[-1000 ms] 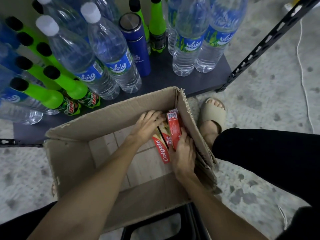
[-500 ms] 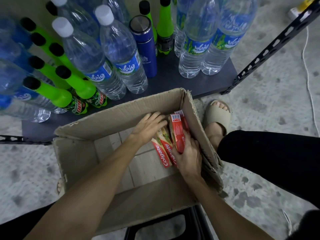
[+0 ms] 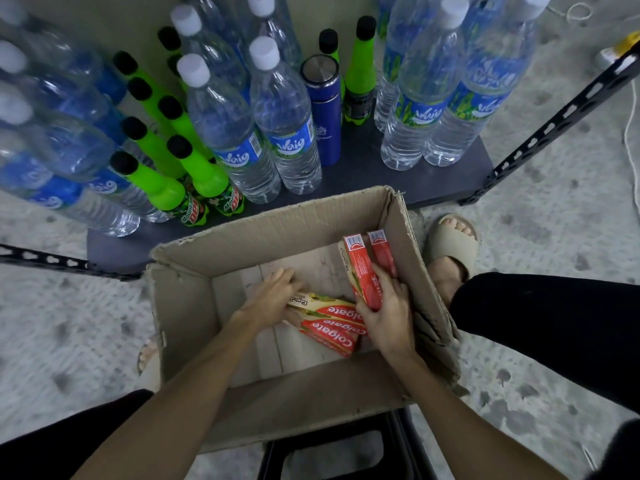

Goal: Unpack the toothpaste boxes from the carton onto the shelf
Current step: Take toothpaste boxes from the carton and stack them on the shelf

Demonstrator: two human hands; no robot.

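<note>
Colgate toothpaste boxes (image 3: 329, 323) lie flat on the cardboard carton (image 3: 277, 226) floor, long axes running left to right, their left ends under the left hand (image 3: 273, 296), whose fingers close on them. Just right, the right hand (image 3: 388, 313) clamps upright toothpaste boxes (image 3: 363, 268) against the carton's right wall.
</note>
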